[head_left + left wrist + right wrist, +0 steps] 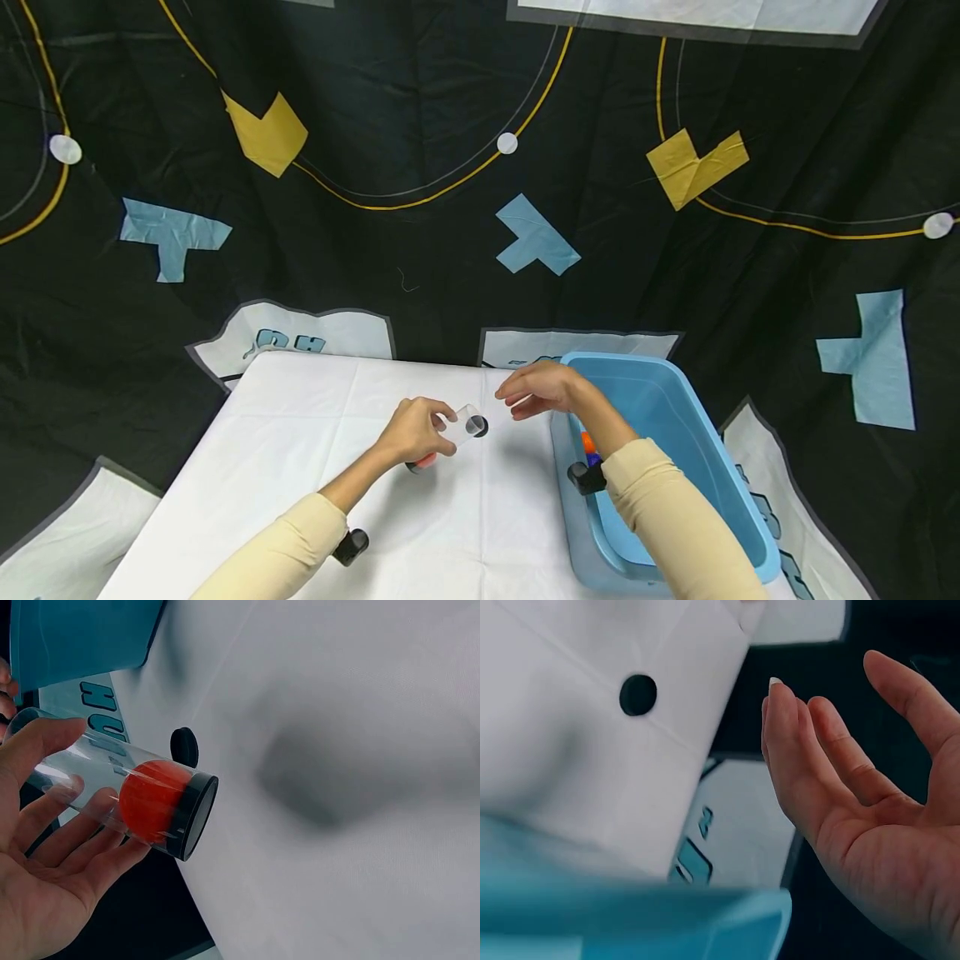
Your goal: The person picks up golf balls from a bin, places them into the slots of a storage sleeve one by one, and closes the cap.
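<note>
My left hand (420,429) grips a clear plastic tube (94,761) between thumb and fingers, tilted above the white table. Inside the tube, a red-orange ball (154,801) sits against the black cap (196,817) that closes its lower end. A loose black lid (638,695) lies on the table by the tube's upper end, partly seen through the clear wall in the head view. My right hand (543,387) hovers near the bin's left edge, holding nothing, with its fingers loosely bent.
A blue plastic bin (660,392) stands on the table's right side. Partly hidden by my right arm, an orange ball (587,442) and a blue ball (593,459) lie in it. White cloth covers the table (322,433); a black curtain (420,275) hangs beyond.
</note>
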`<state>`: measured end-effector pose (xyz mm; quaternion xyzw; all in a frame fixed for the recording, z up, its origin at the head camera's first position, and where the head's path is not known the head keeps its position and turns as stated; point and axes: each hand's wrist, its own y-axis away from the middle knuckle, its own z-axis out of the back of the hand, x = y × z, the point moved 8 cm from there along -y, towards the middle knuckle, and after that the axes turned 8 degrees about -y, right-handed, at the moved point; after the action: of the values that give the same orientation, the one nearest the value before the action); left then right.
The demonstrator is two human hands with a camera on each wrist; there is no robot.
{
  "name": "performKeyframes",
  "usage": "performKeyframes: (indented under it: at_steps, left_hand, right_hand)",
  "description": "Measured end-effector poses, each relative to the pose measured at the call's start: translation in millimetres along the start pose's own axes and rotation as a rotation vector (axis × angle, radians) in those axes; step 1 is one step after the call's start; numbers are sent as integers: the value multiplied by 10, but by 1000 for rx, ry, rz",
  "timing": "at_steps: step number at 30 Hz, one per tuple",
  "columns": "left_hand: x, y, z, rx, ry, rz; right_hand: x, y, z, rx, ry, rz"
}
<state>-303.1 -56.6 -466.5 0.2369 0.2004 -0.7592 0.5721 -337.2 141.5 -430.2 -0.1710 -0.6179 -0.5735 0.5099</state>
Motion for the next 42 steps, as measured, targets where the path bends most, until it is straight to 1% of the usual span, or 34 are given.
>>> performKeyframes:
  at_steps: [5, 9, 11, 15, 19, 26, 34, 37, 42]
  left_hand:
    - [27, 13, 11, -1, 1, 7]
    - [51, 17, 13, 3, 9, 20]
    - [70, 16, 12, 3, 14, 33]
    - [87, 13, 24, -5, 20, 33]
    - [93, 8, 33, -5, 23, 29]
    - [97, -2, 35, -7, 17, 34]
    - [80, -6, 43, -10, 2, 32]
    - [86, -10, 49, -8, 0, 35]
    - [96, -8, 50, -9, -3, 34]
  right_hand:
    - [35, 113, 291, -36, -5, 7]
    - [18, 207, 534, -48, 13, 34]
    - [-10, 246, 647, -48, 17, 48]
    - [-92, 303, 832, -50, 33, 58]
    - [-219, 334, 982, -84, 28, 32]
    - [-543, 360, 1126, -129, -24, -61]
    - [-883, 325, 1226, -193, -93, -134]
    - [-1011, 302, 1255, -204, -119, -162]
    - [-1209, 299, 1286, -217, -129, -196]
